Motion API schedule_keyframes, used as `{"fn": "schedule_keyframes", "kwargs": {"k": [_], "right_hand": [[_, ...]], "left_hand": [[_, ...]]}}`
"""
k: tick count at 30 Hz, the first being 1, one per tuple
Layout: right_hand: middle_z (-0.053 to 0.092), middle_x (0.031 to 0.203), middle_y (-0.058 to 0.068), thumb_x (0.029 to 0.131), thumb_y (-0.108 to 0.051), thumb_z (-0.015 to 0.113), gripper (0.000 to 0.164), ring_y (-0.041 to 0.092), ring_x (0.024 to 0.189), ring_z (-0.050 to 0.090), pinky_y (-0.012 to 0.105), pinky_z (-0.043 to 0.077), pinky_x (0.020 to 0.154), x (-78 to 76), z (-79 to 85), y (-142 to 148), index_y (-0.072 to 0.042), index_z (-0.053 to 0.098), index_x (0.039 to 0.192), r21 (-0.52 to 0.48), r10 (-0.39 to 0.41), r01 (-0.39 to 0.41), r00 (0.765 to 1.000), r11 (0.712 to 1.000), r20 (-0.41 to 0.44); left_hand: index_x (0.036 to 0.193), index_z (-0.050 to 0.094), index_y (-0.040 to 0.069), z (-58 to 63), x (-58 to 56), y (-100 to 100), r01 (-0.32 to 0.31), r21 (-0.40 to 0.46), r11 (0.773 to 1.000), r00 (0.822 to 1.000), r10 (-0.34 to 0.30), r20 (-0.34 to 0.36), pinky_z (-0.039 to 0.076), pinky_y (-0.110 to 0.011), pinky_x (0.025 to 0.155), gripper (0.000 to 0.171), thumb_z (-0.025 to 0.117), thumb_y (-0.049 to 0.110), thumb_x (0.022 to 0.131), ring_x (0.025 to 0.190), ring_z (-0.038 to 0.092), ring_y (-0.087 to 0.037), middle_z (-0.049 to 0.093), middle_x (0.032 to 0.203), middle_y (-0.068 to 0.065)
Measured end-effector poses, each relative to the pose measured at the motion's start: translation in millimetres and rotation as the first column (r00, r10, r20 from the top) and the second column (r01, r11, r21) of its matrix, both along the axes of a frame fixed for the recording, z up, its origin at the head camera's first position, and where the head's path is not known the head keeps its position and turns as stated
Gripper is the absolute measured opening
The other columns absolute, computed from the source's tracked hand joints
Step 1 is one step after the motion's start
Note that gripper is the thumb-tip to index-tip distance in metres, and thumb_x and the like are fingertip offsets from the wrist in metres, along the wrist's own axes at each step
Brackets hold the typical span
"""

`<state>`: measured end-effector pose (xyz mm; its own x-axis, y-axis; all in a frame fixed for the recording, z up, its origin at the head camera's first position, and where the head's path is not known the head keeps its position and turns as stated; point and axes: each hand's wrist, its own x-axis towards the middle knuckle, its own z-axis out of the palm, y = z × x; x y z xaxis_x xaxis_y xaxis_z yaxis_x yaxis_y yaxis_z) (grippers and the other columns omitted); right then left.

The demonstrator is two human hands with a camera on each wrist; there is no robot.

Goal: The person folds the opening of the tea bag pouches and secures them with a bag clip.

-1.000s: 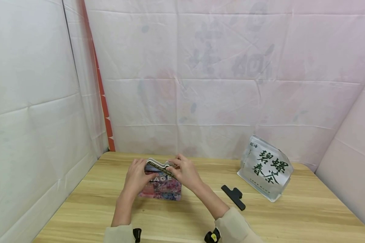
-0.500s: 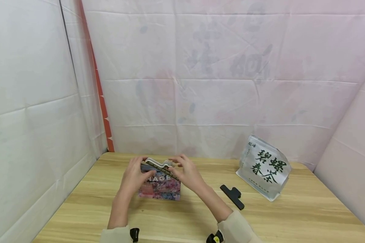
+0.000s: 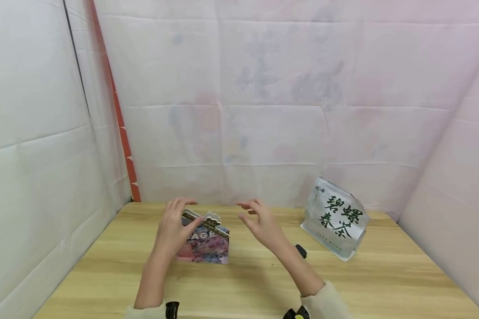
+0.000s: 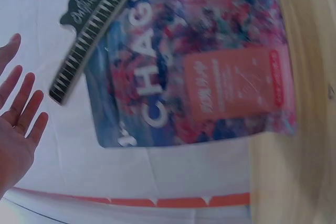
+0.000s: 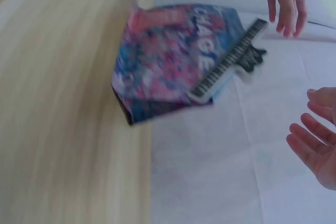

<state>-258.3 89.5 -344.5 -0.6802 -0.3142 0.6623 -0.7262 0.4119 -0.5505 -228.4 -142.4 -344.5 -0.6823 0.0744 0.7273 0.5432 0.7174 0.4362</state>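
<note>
A colourful floral tea bag (image 3: pixel 208 250) lettered CHAGE stands upright on the table. A long black-and-white striped bag clip (image 4: pixel 94 32) with a scalloped handle sits slantwise across its top. My left hand (image 3: pixel 171 228) is at the bag's upper left, fingers spread and relaxed; its thumb overlaps the clip in the head view, while both wrist views show it apart from the bag. To the right of the bag, my right hand (image 3: pixel 265 227) hovers with loosely bent fingers and holds nothing.
A silver bag (image 3: pixel 335 219) with dark green characters leans at the back right of the wooden table (image 3: pixel 399 274). Behind my right forearm, a black clip (image 3: pixel 301 251) lies partly hidden. White cloth walls (image 3: pixel 271 133) enclose the back and sides.
My right hand has let go of the striped clip and moved away to the right. My left hand has loosened from the bag top. The clip stays on the bag.
</note>
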Motion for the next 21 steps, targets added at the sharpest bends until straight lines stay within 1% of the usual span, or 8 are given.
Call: {"fn": "schedule_keyframes", "kwargs": {"k": [2, 5, 7, 9, 12, 16, 19, 21], "right_hand": [[0.058, 0.098, 0.009, 0.080, 0.005, 0.067, 0.027, 0.027, 0.092, 0.057, 0.041, 0.049, 0.077, -1.4, 1.3, 11.8, 0.003, 0.063, 0.106, -0.032, 0.007, -0.009, 0.998, 0.999, -0.066], [0.060, 0.096, 0.011, 0.077, 0.006, 0.069, 0.027, 0.029, 0.088, 0.059, 0.040, 0.050, 0.074, -0.8, 4.0, 33.7, 0.005, 0.063, 0.103, -0.039, -0.054, 0.049, 0.989, 0.998, -0.138], [0.061, 0.096, 0.010, 0.077, 0.004, 0.070, 0.026, 0.030, 0.087, 0.059, 0.038, 0.051, 0.074, 1.1, 5.3, 50.0, 0.004, 0.064, 0.103, -0.027, -0.109, 0.106, 0.983, 0.994, -0.148], [0.061, 0.097, 0.010, 0.079, 0.002, 0.069, 0.026, 0.028, 0.087, 0.060, 0.036, 0.051, 0.075, 5.2, 7.3, 65.8, 0.001, 0.064, 0.104, -0.004, -0.175, 0.176, 0.976, 0.984, -0.127], [0.060, 0.098, 0.011, 0.080, 0.000, 0.068, 0.026, 0.027, 0.087, 0.060, 0.037, 0.051, 0.075, 9.4, 9.0, 88.3, 0.001, 0.064, 0.106, 0.011, -0.235, 0.237, 0.968, 0.971, -0.093], [0.060, 0.098, 0.011, 0.080, 0.003, 0.068, 0.026, 0.024, 0.085, 0.060, 0.025, 0.050, 0.074, 14.4, 10.7, 116.5, 0.002, 0.063, 0.106, 0.004, -0.316, 0.319, 0.942, 0.948, -0.109], [0.060, 0.097, 0.012, 0.078, 0.007, 0.068, 0.027, 0.012, 0.083, 0.058, 0.010, 0.044, 0.073, 18.2, 13.9, 137.6, 0.003, 0.064, 0.104, -0.024, -0.369, 0.370, 0.917, 0.929, -0.153], [0.060, 0.096, 0.015, 0.076, 0.011, 0.067, 0.028, 0.003, 0.082, 0.056, 0.007, 0.041, 0.074, 20.5, 17.8, 152.4, 0.005, 0.063, 0.104, -0.052, -0.390, 0.387, 0.905, 0.921, -0.170]], "left_hand": [[0.107, 0.059, 0.005, 3.1, 3.1, 5.7, 0.025, 0.001, 1.000, 0.999, -0.025, -0.025, 0.041, -0.045, 0.087, 0.040, 0.078, 0.014, 0.073, 0.104, 0.048, -0.027, 0.055, 0.107, -0.008], [0.107, 0.059, 0.006, 9.0, 5.8, 19.2, 0.083, 0.009, 0.996, 0.996, -0.083, -0.034, 0.040, -0.044, 0.089, 0.037, 0.077, 0.015, 0.075, 0.105, 0.048, -0.025, 0.056, 0.108, -0.007], [0.107, 0.059, 0.008, 12.1, 5.8, 30.2, 0.117, 0.002, 0.993, 0.993, -0.116, -0.025, 0.040, -0.043, 0.090, 0.035, 0.075, 0.016, 0.077, 0.107, 0.047, -0.023, 0.055, 0.110, -0.006], [0.107, 0.059, 0.008, 14.6, 4.4, 41.9, 0.158, -0.006, 0.987, 0.987, -0.158, -0.018, 0.040, -0.042, 0.090, 0.034, 0.075, 0.015, 0.078, 0.109, 0.047, -0.023, 0.055, 0.111, -0.007], [0.106, 0.059, 0.008, 15.3, 0.1, 59.5, 0.204, -0.032, 0.978, 0.979, -0.205, -0.005, 0.041, -0.040, 0.090, 0.032, 0.074, 0.016, 0.079, 0.108, 0.047, -0.022, 0.054, 0.110, -0.006], [0.107, 0.059, 0.009, 11.1, -8.4, 84.2, 0.229, -0.075, 0.970, 0.973, -0.227, 0.036, 0.042, -0.035, 0.089, 0.032, 0.072, 0.021, 0.081, 0.106, 0.049, -0.019, 0.054, 0.108, -0.003], [0.111, 0.057, 0.010, 5.4, -15.4, 103.1, 0.233, -0.101, 0.967, 0.970, -0.224, 0.096, 0.042, -0.032, 0.089, 0.035, 0.070, 0.026, 0.082, 0.105, 0.050, -0.018, 0.053, 0.110, -0.002], [0.113, 0.056, 0.010, 1.6, -18.9, 116.1, 0.241, -0.105, 0.965, 0.964, -0.226, 0.140, 0.041, -0.030, 0.090, 0.038, 0.068, 0.029, 0.083, 0.106, 0.049, -0.017, 0.052, 0.113, -0.002]]}}
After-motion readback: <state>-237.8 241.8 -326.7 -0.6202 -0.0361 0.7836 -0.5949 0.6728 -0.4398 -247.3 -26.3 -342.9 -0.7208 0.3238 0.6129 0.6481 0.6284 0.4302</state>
